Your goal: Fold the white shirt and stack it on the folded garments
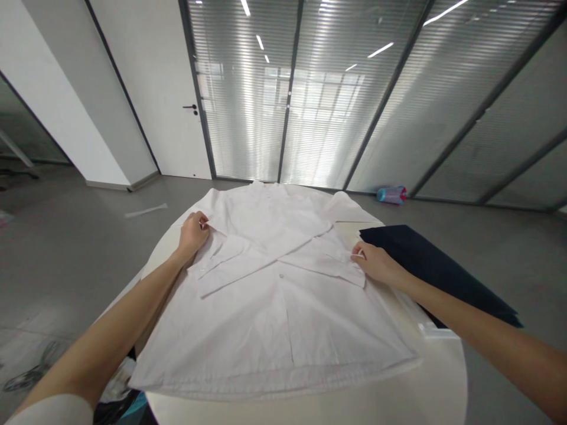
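White button-front shirt (pixel 283 319) lies front-up, spread on the white surface (pixel 436 378), sleeves (pixel 254 271) crossed over its front, likely to stay inside its outline. Left hand (pixel 195 233) pinches fabric at the shirt's left edge, right hand (pixel 374 262) a sleeve edge at its right, presumably for tension. Dark cloth (pixel 429 265) sits right of the shirt, probably parked aside.

Two hands (pixel 194 232) (pixel 378 264), one shirt (pixel 266 321) (and one table (pixel 443 375)).

One head-worn view, forward and down over the white table (pixel 436 386)
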The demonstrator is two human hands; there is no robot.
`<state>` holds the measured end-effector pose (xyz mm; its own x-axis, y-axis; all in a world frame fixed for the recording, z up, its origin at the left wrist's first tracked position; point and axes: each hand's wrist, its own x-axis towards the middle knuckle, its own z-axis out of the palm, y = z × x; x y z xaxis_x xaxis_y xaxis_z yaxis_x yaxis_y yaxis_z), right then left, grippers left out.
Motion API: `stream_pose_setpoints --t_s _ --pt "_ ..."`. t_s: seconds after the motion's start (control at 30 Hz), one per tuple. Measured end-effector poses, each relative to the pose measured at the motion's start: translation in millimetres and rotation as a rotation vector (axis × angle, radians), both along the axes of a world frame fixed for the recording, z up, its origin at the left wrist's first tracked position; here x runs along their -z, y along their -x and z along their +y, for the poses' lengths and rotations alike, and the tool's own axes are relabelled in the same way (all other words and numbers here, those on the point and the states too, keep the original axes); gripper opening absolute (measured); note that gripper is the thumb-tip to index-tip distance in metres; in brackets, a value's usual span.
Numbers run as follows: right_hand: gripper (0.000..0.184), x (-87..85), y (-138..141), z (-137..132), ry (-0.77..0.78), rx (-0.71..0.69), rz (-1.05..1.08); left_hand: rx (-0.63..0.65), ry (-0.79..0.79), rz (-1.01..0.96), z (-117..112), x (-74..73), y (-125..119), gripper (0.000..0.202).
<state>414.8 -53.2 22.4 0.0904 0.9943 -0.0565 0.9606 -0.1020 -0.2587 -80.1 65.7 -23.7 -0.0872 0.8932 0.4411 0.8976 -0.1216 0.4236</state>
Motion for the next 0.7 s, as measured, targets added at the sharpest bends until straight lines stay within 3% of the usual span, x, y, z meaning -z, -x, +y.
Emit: stream_pose_setpoints --t_s 0.17,0.27,0.37,0.43,0.53,0.6,0.7 --pt "0.019 4.7 5.9 -7.0 0.123 -0.024 -0.249 0.027 0.006 0.246 -10.2 -8.2 -5.1 0.026" --pt "0.029 3.2 16.7 -13.6 -0.011 -0.089 -0.356 0.243 -0.027 0.396 -10.6 -10.7 -3.4 0.029" --pt "0.033 1.2 29.1 -16.6 -0.19 -0.232 -0.398 0.415 0.059 0.458 -7.4 -14.3 2.2 0.028" --pt "0.039 4.6 36.1 -16.3 -0.243 -0.324 -0.373 0.415 0.173 0.482 -3.5 -20.7 6.4 0.024" --pt "0.055 19.2 42.0 -16.1 -0.215 -0.362 -0.285 0.307 0.317 0.496 8.7 -36.6 5.9 0.019" --pt "0.066 31.2 43.5 -18.1 -0.165 -0.343 -0.219 0.247 0.297 0.48 22.1 -46.7 -4.3 0.025" --pt "0.072 44.4 45.1 -23.4 -0.12 -0.319 -0.168 0.307 0.182 0.443 45.5 -49.3 -34.2 0.041"
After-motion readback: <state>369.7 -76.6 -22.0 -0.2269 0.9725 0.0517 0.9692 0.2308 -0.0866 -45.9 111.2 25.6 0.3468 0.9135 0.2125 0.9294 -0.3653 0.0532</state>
